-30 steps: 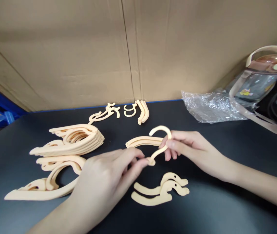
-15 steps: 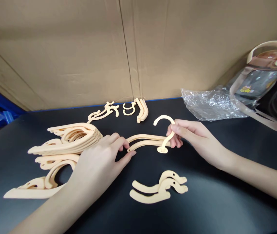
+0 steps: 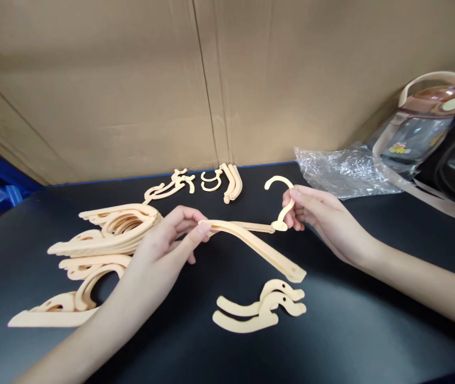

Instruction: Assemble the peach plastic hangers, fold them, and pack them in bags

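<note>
Between the thumb and fingers of my left hand [image 3: 173, 234] is one end of a cream hanger arm [image 3: 257, 245], a long curved strip slanting down to the right. A second hanger arm [image 3: 251, 227] lies behind it on the black table, partly covered. My right hand [image 3: 317, 218] pinches a cream hanger hook [image 3: 285, 205] by its stem, curl upward, with its small round foot low near the second arm's end; whether they touch I cannot tell. Two curved hanger pieces with holes [image 3: 251, 312] lie overlapping nearer to me.
Stacked folded hangers [image 3: 107, 240] stand left, beside my left forearm. Along the back lie loose hooks [image 3: 211, 184], curved pieces [image 3: 171, 186] and a bundle of arms [image 3: 232, 184]. Clear plastic wrap [image 3: 339, 170] and a strapped bottle [image 3: 419, 130] are back right, before a cardboard wall [image 3: 131, 80].
My left hand has picked up one hanger arm and swung its far end toward me. My right hand, with the hook, has moved slightly right and up.
</note>
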### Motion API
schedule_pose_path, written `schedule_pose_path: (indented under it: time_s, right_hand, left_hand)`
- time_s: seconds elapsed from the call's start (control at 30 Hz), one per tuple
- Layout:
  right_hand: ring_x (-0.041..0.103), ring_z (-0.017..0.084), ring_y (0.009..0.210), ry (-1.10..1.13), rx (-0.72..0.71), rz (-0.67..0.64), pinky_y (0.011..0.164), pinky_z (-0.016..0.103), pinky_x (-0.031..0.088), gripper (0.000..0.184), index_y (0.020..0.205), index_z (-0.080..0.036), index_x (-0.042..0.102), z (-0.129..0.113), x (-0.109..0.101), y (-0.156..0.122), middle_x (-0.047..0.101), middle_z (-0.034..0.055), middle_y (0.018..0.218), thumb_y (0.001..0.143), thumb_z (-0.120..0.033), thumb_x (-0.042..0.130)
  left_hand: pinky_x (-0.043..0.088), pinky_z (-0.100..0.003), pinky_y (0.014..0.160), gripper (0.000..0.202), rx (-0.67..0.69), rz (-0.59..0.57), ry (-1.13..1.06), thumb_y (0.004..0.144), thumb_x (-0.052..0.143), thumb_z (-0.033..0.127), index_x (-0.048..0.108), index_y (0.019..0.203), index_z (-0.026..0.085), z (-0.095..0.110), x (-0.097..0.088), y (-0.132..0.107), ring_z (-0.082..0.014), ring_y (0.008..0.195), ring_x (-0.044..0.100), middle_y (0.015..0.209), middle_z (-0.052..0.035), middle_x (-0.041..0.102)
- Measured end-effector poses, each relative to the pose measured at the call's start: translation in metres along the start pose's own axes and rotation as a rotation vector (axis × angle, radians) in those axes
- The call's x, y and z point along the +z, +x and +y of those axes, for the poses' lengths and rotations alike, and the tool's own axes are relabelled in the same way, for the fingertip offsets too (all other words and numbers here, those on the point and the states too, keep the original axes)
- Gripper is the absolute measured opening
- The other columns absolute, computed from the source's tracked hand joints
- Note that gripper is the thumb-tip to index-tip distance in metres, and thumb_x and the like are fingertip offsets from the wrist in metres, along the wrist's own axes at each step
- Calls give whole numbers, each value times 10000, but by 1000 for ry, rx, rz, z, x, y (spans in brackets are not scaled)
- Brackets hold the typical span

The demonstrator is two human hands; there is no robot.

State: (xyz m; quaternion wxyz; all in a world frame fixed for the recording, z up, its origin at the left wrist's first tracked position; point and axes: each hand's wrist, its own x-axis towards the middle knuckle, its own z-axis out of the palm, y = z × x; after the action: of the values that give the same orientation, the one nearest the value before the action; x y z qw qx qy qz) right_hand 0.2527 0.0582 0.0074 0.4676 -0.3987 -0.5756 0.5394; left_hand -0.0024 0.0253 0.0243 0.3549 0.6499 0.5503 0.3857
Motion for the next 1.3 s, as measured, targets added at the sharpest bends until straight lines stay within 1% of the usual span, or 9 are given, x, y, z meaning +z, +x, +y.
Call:
schedule_pose_path:
  time_s: [0.17, 0.33, 0.57, 0.73, 0.83, 0.97, 1.13, 1.2, 1.3]
  right_hand:
    - [527, 92, 606, 2, 24, -58, 565, 214, 401, 276, 830, -191, 597, 0, 2, -1, 637, -12, 670, 974, -413, 516]
    - [542, 89, 623, 72, 76, -129, 581, 222, 431, 228, 879, -195, 586, 0, 5, -3, 639, -18, 741, 953, -409, 562]
    - [542, 85, 661, -21, 53, -157, 705, 256, 458, 188, 950, -195, 670, 1, 4, -3, 632, -25, 779, 890, -373, 666]
    - [574, 102, 707, -50, 73, -151, 764, 285, 472, 181, 960, -226, 750, 2, 3, -4, 698, -2, 812, 853, -366, 709]
    - [590, 110, 723, -37, 74, -167, 759, 290, 481, 162, 930, -242, 775, 0, 4, -5, 723, 7, 841, 824, -358, 738]
    - [582, 106, 680, -31, 69, -211, 711, 289, 494, 152, 906, -230, 782, -1, 7, -5, 728, 18, 853, 818, -347, 741]
    - [575, 98, 643, -3, 86, -211, 682, 281, 497, 276, 1085, -217, 698, -1, 7, -3, 704, 2, 833, 830, -318, 730]
    - [569, 94, 645, 17, 83, -209, 681, 273, 492, 388, 1214, -231, 616, -1, 7, -3, 685, -12, 840, 845, -301, 716]
    - [562, 90, 659, 47, 95, -221, 695, 260, 480, 469, 1305, -256, 527, -2, 7, -5, 660, -31, 828, 867, -279, 694]
  left_hand:
    - [560, -190, 640, 110, -126, 9, -485, 920, 567, 312, 560, 906, 204, 11, 1, 0, -151, 804, 668, 849, -20, 698]
    - [567, -198, 561, 86, -253, -179, -664, 924, 564, 277, 536, 909, 198, 15, 2, -2, -133, 597, 669, 758, -22, 711]
    - [409, -155, 354, 213, -380, -450, -637, 939, 517, 451, 530, 986, 243, 12, 1, -7, -99, 344, 560, 605, 35, 628]
    - [133, -137, 300, 312, -389, -496, -369, 919, 473, 481, 637, 977, 223, 17, 5, -14, -26, 312, 211, 502, 68, 474]
    - [117, -161, 324, 366, -268, -467, -270, 905, 473, 531, 675, 965, 231, 17, 10, -20, -54, 357, 213, 453, 67, 452]
    - [301, -184, 367, 345, -72, -432, -204, 919, 454, 466, 694, 1057, 260, 16, 13, -31, -115, 462, 482, 462, 35, 554]
    - [530, -199, 556, 293, 70, -482, -62, 971, 448, 319, 607, 1218, 317, 18, 14, -40, -124, 630, 683, 718, 39, 737]
    - [566, -204, 614, 303, 257, -409, 69, 971, 472, 273, 552, 1257, 327, 16, 14, -42, -132, 708, 720, 859, 41, 762]
    - [563, -242, 592, 305, 617, -193, 409, 973, 441, 192, 501, 1264, 262, 11, 13, -43, -164, 746, 724, 953, -2, 759]
